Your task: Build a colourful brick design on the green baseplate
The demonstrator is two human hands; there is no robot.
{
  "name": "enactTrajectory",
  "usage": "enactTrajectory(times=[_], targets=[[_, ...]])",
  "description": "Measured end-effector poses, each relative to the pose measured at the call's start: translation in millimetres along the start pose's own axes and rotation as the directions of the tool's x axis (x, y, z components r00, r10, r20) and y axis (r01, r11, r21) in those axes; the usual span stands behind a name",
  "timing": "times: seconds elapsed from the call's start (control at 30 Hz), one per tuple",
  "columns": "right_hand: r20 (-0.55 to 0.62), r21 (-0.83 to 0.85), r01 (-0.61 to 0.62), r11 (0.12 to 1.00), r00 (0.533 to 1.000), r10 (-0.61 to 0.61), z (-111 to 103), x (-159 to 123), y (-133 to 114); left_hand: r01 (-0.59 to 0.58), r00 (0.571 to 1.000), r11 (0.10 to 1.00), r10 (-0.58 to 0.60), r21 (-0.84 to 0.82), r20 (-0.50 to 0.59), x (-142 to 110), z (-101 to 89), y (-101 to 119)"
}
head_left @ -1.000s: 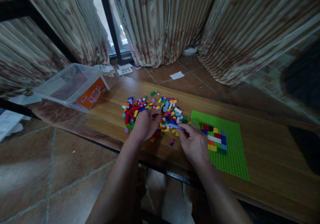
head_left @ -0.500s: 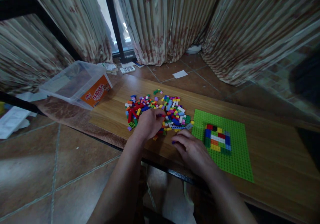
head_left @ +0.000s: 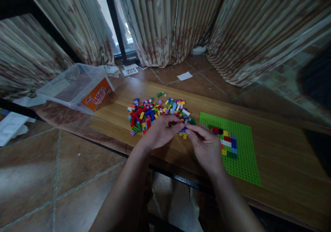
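My left hand (head_left: 164, 131) and my right hand (head_left: 207, 143) meet fingertip to fingertip over the near right side of a heap of toy building bricks (head_left: 148, 113). A small dark purple brick (head_left: 185, 127) shows in the pinch of my right hand. The left fingers are closed at the same spot, but what they hold, if anything, is hidden. Just right of my right hand lies a green baseplate (head_left: 244, 156) bearing a flat patch of coloured bricks (head_left: 227, 142), partly covered by that hand.
A clear plastic box (head_left: 74, 87) with an orange label stands at the left end of the wooden table (head_left: 284, 149). Beyond the table, a white paper (head_left: 184, 76) and some booklets (head_left: 130, 71) lie on the tiled floor, near long curtains (head_left: 160, 25).
My right hand let go of a blue long piece at the heap, picked up the small purple brick from the table and raised it to my left hand. The left hand moved right out of the heap.
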State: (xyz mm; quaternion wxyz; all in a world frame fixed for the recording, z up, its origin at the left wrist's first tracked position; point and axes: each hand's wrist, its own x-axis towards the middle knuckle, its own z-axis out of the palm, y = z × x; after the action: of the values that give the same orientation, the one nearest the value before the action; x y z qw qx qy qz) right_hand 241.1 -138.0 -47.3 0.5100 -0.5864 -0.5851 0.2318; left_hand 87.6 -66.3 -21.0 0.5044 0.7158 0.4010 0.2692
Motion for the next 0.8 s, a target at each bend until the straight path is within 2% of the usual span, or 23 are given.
enactTrajectory(times=[0.1,0.23,0.5,0.57,0.67,0.73,0.8], targets=[[-0.027,0.115,-0.061,0.991,0.998,0.065,1,2,2,-0.005,0.998,0.997,0.01,-0.072,0.064,0,8.6,1],[-0.026,0.214,-0.15,0.965,0.987,0.159,0,3,1,0.005,0.996,0.988,0.008,-0.154,0.087,1,12.3,-1],[0.018,0.392,-0.238,0.889,0.968,0.251,4,6,8,0.047,0.997,0.946,-0.027,-0.321,0.066,-3,6.8,8],[-0.035,0.322,-0.21,0.923,0.972,0.233,8,7,10,0.065,0.997,0.962,-0.072,-0.264,-0.02,-1,0.7,3],[-0.088,0.066,-0.07,0.995,0.993,0.075,13,9,11,0.084,0.965,0.996,-0.078,0.014,-0.251,2,-12.0,-8],[-0.033,-0.084,0.035,0.996,0.999,-0.038,16,10,10,0.123,0.947,0.974,-0.058,0.188,-0.317,3,-19.2,-14],[0.042,-0.18,0.103,0.978,0.994,-0.097,19,12,9,0.148,0.947,0.949,-0.055,0.277,-0.315,1,-23.0,-18]])
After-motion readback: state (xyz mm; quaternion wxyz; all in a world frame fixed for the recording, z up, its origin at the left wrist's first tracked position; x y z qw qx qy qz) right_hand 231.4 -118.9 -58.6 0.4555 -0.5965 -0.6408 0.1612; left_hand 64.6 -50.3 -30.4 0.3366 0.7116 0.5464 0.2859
